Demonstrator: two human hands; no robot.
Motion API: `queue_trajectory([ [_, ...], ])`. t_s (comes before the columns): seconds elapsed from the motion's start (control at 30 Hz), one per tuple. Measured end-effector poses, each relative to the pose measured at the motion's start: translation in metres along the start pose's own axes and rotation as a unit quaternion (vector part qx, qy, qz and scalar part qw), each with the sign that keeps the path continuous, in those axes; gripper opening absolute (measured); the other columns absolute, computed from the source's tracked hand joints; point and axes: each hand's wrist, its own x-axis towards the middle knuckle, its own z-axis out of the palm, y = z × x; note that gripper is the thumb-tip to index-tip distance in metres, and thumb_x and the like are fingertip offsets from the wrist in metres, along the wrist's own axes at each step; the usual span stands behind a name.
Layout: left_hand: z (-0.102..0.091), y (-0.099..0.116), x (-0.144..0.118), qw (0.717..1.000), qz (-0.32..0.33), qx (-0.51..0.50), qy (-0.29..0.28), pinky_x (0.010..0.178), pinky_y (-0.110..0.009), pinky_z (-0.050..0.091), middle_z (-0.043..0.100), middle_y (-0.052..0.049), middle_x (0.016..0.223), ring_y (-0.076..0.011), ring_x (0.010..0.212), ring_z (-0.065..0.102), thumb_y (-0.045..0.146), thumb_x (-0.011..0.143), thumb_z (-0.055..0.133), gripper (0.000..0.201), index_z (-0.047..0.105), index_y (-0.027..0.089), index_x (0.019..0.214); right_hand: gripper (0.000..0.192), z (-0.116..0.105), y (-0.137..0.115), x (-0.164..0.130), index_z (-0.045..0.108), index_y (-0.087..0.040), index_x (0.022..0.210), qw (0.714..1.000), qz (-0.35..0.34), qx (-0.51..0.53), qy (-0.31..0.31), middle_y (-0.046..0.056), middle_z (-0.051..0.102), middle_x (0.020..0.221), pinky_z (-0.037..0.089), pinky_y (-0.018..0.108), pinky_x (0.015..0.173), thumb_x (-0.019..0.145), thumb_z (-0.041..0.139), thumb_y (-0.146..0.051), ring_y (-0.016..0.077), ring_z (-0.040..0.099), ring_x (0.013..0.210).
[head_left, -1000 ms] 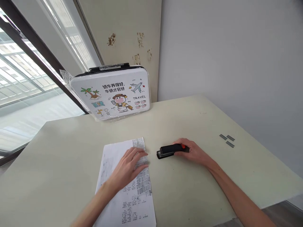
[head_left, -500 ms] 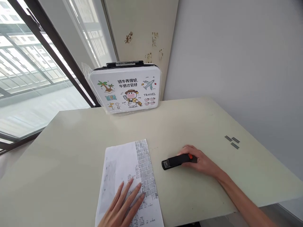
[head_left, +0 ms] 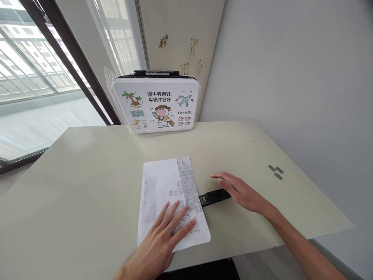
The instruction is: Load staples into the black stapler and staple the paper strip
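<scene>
A printed sheet of paper (head_left: 166, 186) lies on the pale table (head_left: 87, 167) in front of me. My left hand (head_left: 167, 233) rests flat on its near part, fingers spread. A black stapler (head_left: 214, 196) lies just right of the sheet, its front end at the paper's right edge. My right hand (head_left: 239, 189) lies over the stapler's rear with fingers stretched out flat, hiding that end.
A white travel-themed case (head_left: 157, 103) wrapped in plastic stands at the table's far edge by the wall corner. Three strips of staples (head_left: 275, 172) lie at the right side of the table. A window fills the left.
The paper has shifted right, up to the stapler's front end. My right hand has opened from gripping the stapler to lying flat over it. My left hand stays on the paper.
</scene>
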Motion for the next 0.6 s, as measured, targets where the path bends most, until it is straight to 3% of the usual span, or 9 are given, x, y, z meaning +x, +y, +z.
queue_trajectory([
  [0.23,0.008,-0.003,0.022,1.000,0.013,-0.009,-0.007,0.128,-0.066,0.021,0.011,-0.007,0.176,-0.0367,0.161,0.005,-0.015,0.065,0.045,0.107,0.034,0.027,0.162,0.065,0.020,-0.024,0.019,0.055,-0.031,0.148,0.999,-0.002,-0.032,-0.006,0.004,0.052,0.158,0.038,0.046,0.123,0.105,0.026,-0.071,0.0274,0.044,0.149],
  [0.6,0.012,-0.007,0.039,1.000,0.018,-0.020,-0.005,0.128,-0.066,0.019,0.009,-0.006,0.176,-0.0362,0.161,0.006,-0.013,0.074,0.047,0.098,0.036,0.030,0.161,0.078,0.041,-0.029,0.036,0.056,-0.028,0.151,0.989,0.046,-0.140,0.004,0.003,0.038,0.169,0.023,0.053,0.129,0.103,0.014,-0.074,0.0281,0.023,0.160],
])
